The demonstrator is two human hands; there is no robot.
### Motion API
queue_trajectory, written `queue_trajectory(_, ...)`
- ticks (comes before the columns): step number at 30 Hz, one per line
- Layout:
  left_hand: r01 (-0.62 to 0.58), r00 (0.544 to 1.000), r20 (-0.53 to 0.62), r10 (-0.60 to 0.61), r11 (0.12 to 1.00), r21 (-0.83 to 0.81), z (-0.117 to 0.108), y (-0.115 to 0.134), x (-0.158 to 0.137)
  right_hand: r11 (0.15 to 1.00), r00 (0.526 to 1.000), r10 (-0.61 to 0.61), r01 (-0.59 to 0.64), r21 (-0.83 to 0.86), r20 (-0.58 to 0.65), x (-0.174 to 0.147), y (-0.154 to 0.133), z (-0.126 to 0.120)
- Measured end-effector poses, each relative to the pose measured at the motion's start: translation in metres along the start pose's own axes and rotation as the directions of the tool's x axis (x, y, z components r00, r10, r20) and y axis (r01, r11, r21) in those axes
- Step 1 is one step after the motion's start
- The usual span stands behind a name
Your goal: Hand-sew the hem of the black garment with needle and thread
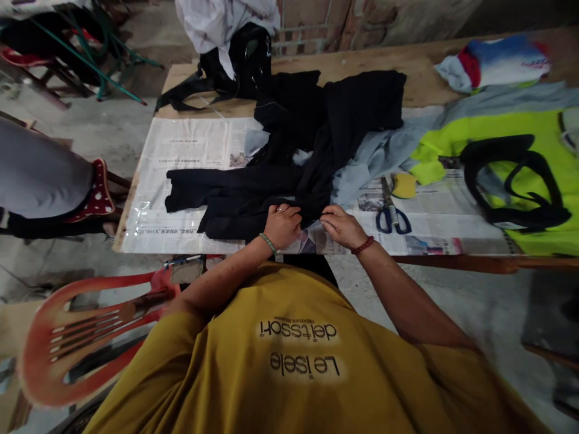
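Note:
A black garment (253, 187) lies spread and folded over the newspaper, its long narrow parts reaching left. My left hand (283, 227), with a green bead bracelet, is closed on the garment's near edge. Just right of it, my right hand (342, 228), with a dark red bracelet, has its thumb and fingers pinched together at the same edge. A small pale glint shows at those fingertips, too small to name. Dark-handled scissors (392, 218) lie to the right of my right hand, beside a yellow pad (404, 185).
Newspaper (190, 141) covers much of the wooden table (416, 69). On the right lie a neon yellow garment (493, 129), a black strap loop (473, 175) and a blue-white-red bundle (506, 63). A black bag (248, 60) stands at the back. An orange chair (45, 337) is at my left.

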State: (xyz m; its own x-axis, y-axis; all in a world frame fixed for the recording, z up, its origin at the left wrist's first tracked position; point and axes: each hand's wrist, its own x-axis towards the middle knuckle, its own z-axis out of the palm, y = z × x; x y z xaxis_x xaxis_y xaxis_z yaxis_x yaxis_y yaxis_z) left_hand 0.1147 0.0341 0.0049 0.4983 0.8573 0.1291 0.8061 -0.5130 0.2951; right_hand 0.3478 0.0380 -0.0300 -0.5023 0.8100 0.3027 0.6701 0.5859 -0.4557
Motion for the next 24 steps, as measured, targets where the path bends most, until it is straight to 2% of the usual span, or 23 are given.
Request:
queue_trajectory(4, 0.065, 0.997, 0.043, -0.064, 0.997, -0.032, -0.009, -0.003, 0.009, 1.000, 1.000, 0.002, -0.002, 0.026, 0.004, 0.001, 0.001, -0.001)
queue_trajectory(9, 0.038, 0.992, -0.114, -0.050, 0.994, -0.106, -0.023, -0.016, 0.006, 0.996, 0.999, -0.002, -0.002, 0.086, 0.042, 0.011, 0.005, -0.001)
queue_trajectory(14, -0.012, 0.987, -0.156, -0.034, 0.960, -0.281, -0.033, -0.041, -0.002, 0.992, 0.999, -0.003, -0.001, 0.127, 0.033, 0.032, 0.005, 0.000)
queue_trajectory(19, 0.059, 0.983, -0.145, -0.110, 0.945, -0.321, -0.027, -0.058, 0.002, 0.988, 1.000, -0.003, 0.005, 0.155, -0.010, 0.052, 0.009, 0.002)
queue_trajectory(24, 0.036, 0.984, -0.156, -0.091, 0.944, -0.328, -0.018, -0.053, 0.009, 0.986, 0.999, 0.000, 0.008, 0.169, -0.049, 0.056, 0.013, -0.002)
